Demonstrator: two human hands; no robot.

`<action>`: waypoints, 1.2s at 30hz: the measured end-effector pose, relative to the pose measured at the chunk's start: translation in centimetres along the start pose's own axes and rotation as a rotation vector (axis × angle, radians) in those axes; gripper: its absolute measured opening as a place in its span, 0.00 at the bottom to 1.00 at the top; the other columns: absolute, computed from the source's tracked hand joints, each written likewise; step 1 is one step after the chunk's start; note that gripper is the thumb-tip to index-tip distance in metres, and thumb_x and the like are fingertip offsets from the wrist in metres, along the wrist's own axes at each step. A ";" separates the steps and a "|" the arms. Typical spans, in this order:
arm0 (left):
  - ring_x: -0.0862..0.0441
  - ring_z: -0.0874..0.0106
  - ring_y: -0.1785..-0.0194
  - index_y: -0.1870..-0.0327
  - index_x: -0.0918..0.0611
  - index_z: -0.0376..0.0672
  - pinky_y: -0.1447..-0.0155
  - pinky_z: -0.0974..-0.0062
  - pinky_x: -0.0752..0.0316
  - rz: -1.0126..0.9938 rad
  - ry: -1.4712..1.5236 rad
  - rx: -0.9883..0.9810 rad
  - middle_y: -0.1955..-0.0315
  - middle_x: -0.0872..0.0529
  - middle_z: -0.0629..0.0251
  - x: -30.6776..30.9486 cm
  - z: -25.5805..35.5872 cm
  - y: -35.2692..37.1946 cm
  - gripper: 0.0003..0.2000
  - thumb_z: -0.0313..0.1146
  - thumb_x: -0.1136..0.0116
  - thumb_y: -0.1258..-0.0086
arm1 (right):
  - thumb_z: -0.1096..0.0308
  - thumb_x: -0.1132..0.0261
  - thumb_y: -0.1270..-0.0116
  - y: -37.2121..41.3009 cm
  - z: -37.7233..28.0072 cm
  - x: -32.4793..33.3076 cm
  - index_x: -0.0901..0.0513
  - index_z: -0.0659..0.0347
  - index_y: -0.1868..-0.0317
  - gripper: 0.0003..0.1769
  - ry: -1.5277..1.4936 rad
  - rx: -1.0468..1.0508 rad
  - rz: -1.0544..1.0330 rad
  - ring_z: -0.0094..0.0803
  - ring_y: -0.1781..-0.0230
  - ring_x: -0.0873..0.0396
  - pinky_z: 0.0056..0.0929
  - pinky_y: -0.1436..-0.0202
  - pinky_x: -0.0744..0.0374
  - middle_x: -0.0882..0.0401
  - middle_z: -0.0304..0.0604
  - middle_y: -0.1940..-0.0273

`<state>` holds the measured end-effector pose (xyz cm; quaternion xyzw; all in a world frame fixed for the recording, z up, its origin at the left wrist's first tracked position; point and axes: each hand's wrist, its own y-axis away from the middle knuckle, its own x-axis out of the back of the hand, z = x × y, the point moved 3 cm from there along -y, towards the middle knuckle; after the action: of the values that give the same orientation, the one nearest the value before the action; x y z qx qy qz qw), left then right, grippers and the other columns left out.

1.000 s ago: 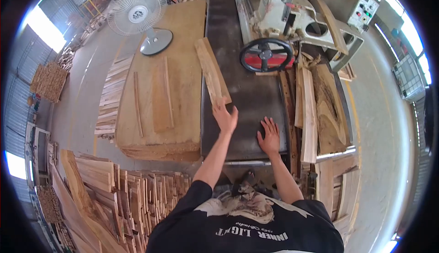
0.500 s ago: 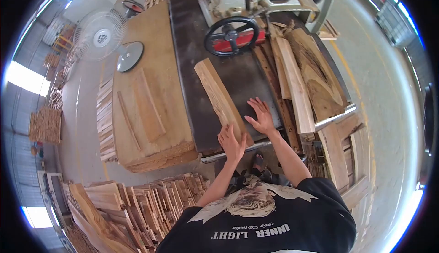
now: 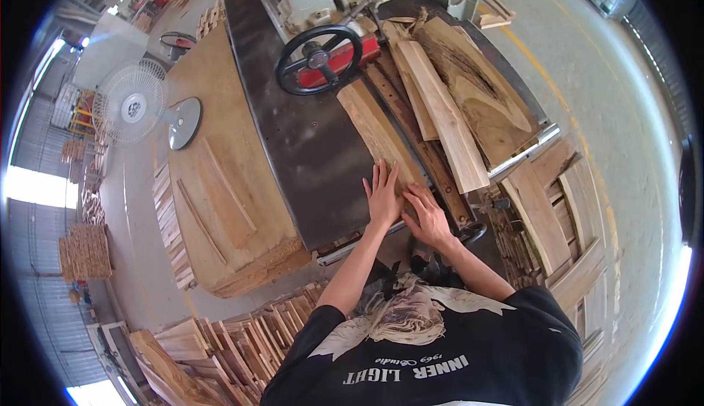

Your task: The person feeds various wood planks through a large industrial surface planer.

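Note:
A long wooden board (image 3: 380, 132) lies on the dark machine table (image 3: 308, 156), close beside the rusty rail at its right. My left hand (image 3: 383, 197) rests on the board's near part, its fingers spread and pointing away from me. Just to the right, my right hand (image 3: 427, 217) touches the board's near end at the right edge, fingers extended. Neither hand is wrapped round the board. Beyond the board's far end is a black handwheel (image 3: 318, 60) on a red part of the machine.
Several boards (image 3: 451, 123) lie right of the rail (image 3: 411, 105). A brown panel stack (image 3: 220, 120) at the left bears thin strips and a fan (image 3: 133, 107). Wood pieces (image 3: 242, 347) stand at lower left; more planks (image 3: 535, 215) lie at right.
The board has moved right, against the rail. My left hand has moved with it, and my right hand, apart from the board before, now touches it. The camera view has shifted.

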<state>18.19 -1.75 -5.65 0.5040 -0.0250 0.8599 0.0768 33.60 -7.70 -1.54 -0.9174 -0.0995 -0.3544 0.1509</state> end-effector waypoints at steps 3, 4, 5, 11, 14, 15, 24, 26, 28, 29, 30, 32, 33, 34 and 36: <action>0.52 0.52 0.09 0.13 0.37 0.58 0.11 0.40 0.56 -0.004 0.005 -0.028 0.11 0.47 0.53 0.2 0.4 -2.7 0.44 0.36 0.30 0.31 | 0.62 0.30 0.28 -1.5 1.0 0.2 0.25 0.62 0.28 0.31 0.091 0.036 0.074 0.56 0.22 0.30 0.50 0.17 0.31 0.28 0.57 0.24; 0.51 0.51 0.10 0.13 0.37 0.58 0.11 0.42 0.54 0.004 0.014 -0.020 0.12 0.46 0.53 0.2 0.1 -3.5 0.44 0.36 0.30 0.31 | 0.63 0.30 0.29 -2.4 1.0 0.1 0.25 0.61 0.28 0.31 0.094 0.040 0.098 0.56 0.22 0.30 0.50 0.17 0.31 0.28 0.57 0.24; 0.50 0.51 0.10 0.13 0.37 0.58 0.11 0.43 0.53 0.011 0.023 -0.009 0.12 0.46 0.52 0.2 -0.2 -4.2 0.43 0.36 0.31 0.31 | 0.64 0.30 0.30 -3.2 1.0 0.0 0.24 0.61 0.28 0.31 0.097 0.044 0.121 0.55 0.22 0.30 0.50 0.17 0.31 0.28 0.57 0.25; 0.39 0.51 0.14 0.19 0.26 0.52 0.14 0.52 0.41 -0.089 0.216 -0.117 0.15 0.38 0.51 4.1 -4.2 -8.4 0.33 0.35 0.33 0.26 | 0.69 0.31 0.36 -8.6 1.8 -2.4 0.24 0.63 0.30 0.32 0.304 0.046 0.163 0.52 0.19 0.32 0.48 0.15 0.33 0.28 0.56 0.24; 0.32 0.51 0.17 0.24 0.20 0.47 0.17 0.59 0.34 -0.072 0.272 -0.116 0.18 0.30 0.55 6.1 -5.9 -7.8 0.27 0.35 0.32 0.24 | 0.69 0.31 0.36 -11.5 2.3 -2.9 0.24 0.64 0.30 0.32 0.316 0.059 0.143 0.53 0.18 0.33 0.49 0.15 0.34 0.29 0.57 0.23; 0.32 0.52 0.17 0.25 0.20 0.47 0.17 0.57 0.34 -0.049 0.239 -0.101 0.18 0.29 0.56 6.6 -6.6 -6.9 0.26 0.35 0.33 0.24 | 0.68 0.32 0.36 -12.7 2.5 -3.0 0.24 0.64 0.30 0.32 0.310 0.063 0.132 0.53 0.18 0.34 0.49 0.15 0.34 0.30 0.57 0.23; 0.29 0.55 0.21 0.34 0.15 0.52 0.20 0.53 0.36 0.313 -0.031 0.059 0.23 0.22 0.64 5.8 -9.1 1.8 0.21 0.37 0.34 0.27 | 0.65 0.33 0.35 -22.4 3.5 -5.3 0.22 0.62 0.31 0.31 0.384 0.100 0.154 0.53 0.18 0.35 0.47 0.13 0.37 0.32 0.58 0.21; 0.28 0.55 0.22 0.34 0.15 0.53 0.21 0.53 0.36 0.377 -0.038 0.051 0.24 0.22 0.65 5.8 -8.6 1.3 0.20 0.37 0.34 0.27 | 0.65 0.33 0.35 -23.7 3.5 -5.6 0.21 0.61 0.31 0.30 0.392 0.107 0.163 0.53 0.18 0.34 0.47 0.14 0.36 0.32 0.59 0.21; 0.27 0.55 0.23 0.35 0.14 0.53 0.22 0.51 0.35 0.388 -0.026 0.070 0.25 0.21 0.64 5.9 -8.5 1.1 0.19 0.38 0.34 0.27 | 0.65 0.33 0.35 -25.0 4.0 -6.2 0.21 0.61 0.32 0.30 0.390 0.122 0.186 0.54 0.18 0.34 0.47 0.14 0.35 0.32 0.59 0.22; 0.28 0.54 0.23 0.36 0.14 0.52 0.22 0.51 0.36 0.385 -0.019 0.077 0.25 0.21 0.64 6.0 -8.5 1.1 0.19 0.38 0.34 0.27 | 0.65 0.33 0.36 -25.8 4.2 -6.4 0.20 0.62 0.32 0.30 0.393 0.140 0.203 0.55 0.19 0.33 0.48 0.15 0.34 0.31 0.59 0.22; 0.28 0.54 0.23 0.36 0.14 0.52 0.22 0.50 0.36 0.382 -0.011 0.083 0.25 0.21 0.63 6.0 -8.5 1.1 0.18 0.38 0.34 0.26 | 0.65 0.33 0.36 -26.5 4.2 -6.4 0.20 0.62 0.32 0.30 0.380 0.142 0.200 0.55 0.19 0.33 0.48 0.15 0.34 0.31 0.59 0.22; 0.28 0.54 0.23 0.37 0.14 0.52 0.22 0.50 0.35 0.383 -0.022 0.087 0.26 0.21 0.63 6.1 -8.5 1.1 0.18 0.37 0.34 0.27 | 0.65 0.33 0.37 -27.5 4.3 -6.7 0.20 0.62 0.33 0.30 0.356 0.143 0.192 0.56 0.19 0.33 0.49 0.15 0.34 0.31 0.59 0.22; 0.27 0.55 0.24 0.36 0.14 0.52 0.22 0.51 0.35 0.384 -0.030 0.086 0.26 0.21 0.64 6.2 -8.5 1.1 0.19 0.37 0.34 0.28 | 0.63 0.31 0.37 -28.2 4.3 -6.7 0.19 0.62 0.34 0.30 0.373 0.161 0.200 0.55 0.19 0.34 0.49 0.15 0.34 0.31 0.59 0.22; 0.27 0.55 0.24 0.36 0.14 0.53 0.22 0.51 0.35 0.383 -0.039 0.083 0.26 0.21 0.64 6.2 -8.5 1.0 0.19 0.37 0.34 0.28 | 0.61 0.30 0.37 -28.8 4.4 -6.7 0.18 0.62 0.35 0.30 0.373 0.170 0.190 0.55 0.19 0.34 0.50 0.15 0.34 0.30 0.59 0.23; 0.27 0.56 0.24 0.37 0.14 0.52 0.22 0.51 0.35 0.393 -0.030 0.078 0.26 0.21 0.64 6.2 -8.5 1.1 0.19 0.36 0.33 0.28 | 0.59 0.29 0.37 -29.7 4.3 -6.8 0.18 0.63 0.36 0.30 0.367 0.177 0.167 0.55 0.18 0.34 0.51 0.14 0.34 0.30 0.59 0.23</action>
<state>7.68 -1.12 -4.40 0.5046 -0.0908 0.8511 -0.1125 22.70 21.07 -3.09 -0.8257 -0.0245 -0.4917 0.2754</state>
